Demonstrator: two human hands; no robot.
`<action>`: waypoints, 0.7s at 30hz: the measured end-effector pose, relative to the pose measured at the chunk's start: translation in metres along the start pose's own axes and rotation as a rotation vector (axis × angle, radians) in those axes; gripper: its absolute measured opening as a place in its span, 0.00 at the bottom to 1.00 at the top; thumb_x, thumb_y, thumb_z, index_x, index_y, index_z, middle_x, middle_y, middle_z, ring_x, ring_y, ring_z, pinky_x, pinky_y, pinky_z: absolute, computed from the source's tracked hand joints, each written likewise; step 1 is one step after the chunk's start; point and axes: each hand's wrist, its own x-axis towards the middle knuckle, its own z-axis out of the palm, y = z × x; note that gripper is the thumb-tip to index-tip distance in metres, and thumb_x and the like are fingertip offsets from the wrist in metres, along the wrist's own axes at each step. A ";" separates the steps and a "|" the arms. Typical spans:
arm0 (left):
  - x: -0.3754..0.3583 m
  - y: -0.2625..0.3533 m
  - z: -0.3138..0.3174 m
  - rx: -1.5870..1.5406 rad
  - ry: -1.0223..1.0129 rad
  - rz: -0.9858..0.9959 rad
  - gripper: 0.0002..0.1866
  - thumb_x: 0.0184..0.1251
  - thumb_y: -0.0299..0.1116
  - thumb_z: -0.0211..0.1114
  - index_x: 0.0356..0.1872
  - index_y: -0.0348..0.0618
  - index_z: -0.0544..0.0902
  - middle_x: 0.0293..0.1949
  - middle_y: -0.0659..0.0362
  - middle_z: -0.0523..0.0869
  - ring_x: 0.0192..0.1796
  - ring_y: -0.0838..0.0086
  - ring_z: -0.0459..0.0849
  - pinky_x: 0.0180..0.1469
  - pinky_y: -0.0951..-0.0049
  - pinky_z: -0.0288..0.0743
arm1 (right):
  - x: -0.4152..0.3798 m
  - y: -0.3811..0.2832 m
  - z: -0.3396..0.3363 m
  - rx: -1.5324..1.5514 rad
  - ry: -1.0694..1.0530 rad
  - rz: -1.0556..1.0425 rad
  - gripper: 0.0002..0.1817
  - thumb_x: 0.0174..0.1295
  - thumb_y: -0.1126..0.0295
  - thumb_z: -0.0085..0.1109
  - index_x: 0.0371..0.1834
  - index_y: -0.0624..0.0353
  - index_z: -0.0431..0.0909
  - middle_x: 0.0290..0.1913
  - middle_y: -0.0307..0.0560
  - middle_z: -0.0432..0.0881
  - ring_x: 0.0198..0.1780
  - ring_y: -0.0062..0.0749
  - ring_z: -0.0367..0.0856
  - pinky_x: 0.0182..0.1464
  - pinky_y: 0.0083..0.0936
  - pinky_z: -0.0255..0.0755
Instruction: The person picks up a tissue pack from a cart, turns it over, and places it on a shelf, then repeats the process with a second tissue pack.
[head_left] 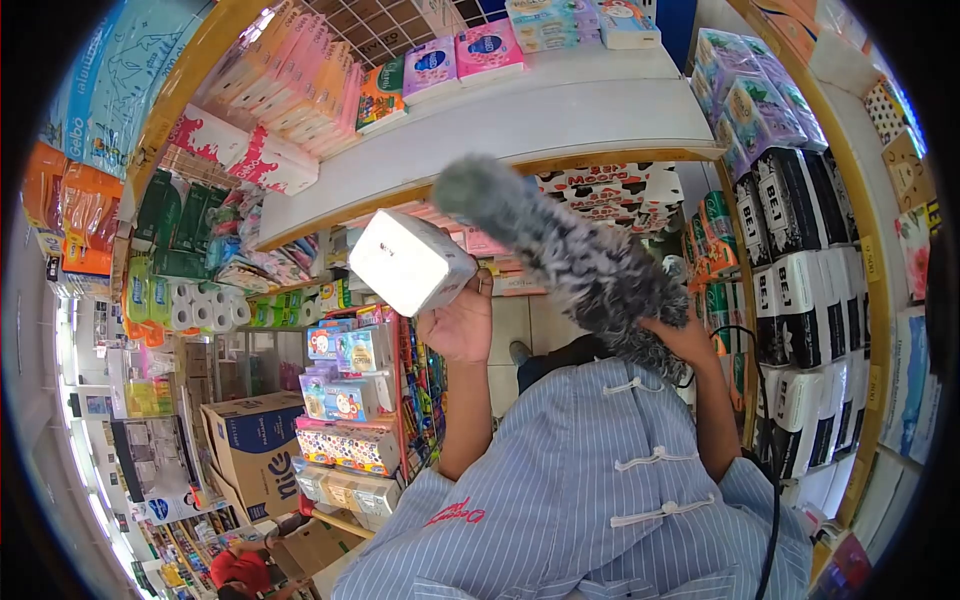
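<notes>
My left hand [460, 325] is raised in front of my chest, closed on a white tissue pack [405, 260] with small dark print on its face. The pack is tilted, and its far side and some of my fingers are hidden. At chest height on the right, my right hand [690, 338] grips a fluffy grey duster [600, 265]. Its handle is buried in the fluff. The duster head points up and left, in front of the white shelf [500, 140], and its tip is blurred.
Upright tissue packs [290, 70] line the upper shelf. Black-and-white packs [785, 285] are stacked on the right. On the left stand a tissue display [345, 400] and a large cardboard box [255, 450]. Another person in red [240, 570] is at lower left. A black cable [765, 450] hangs near my right arm.
</notes>
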 end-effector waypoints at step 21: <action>-0.053 0.085 -0.029 0.234 0.138 0.155 0.40 0.57 0.56 0.61 0.71 0.56 0.65 0.66 0.57 0.73 0.66 0.55 0.73 0.62 0.38 0.68 | 0.038 -0.217 0.087 -0.698 0.177 -1.008 0.23 0.48 0.56 0.71 0.42 0.60 0.80 0.37 0.53 0.81 0.40 0.54 0.83 0.42 0.45 0.75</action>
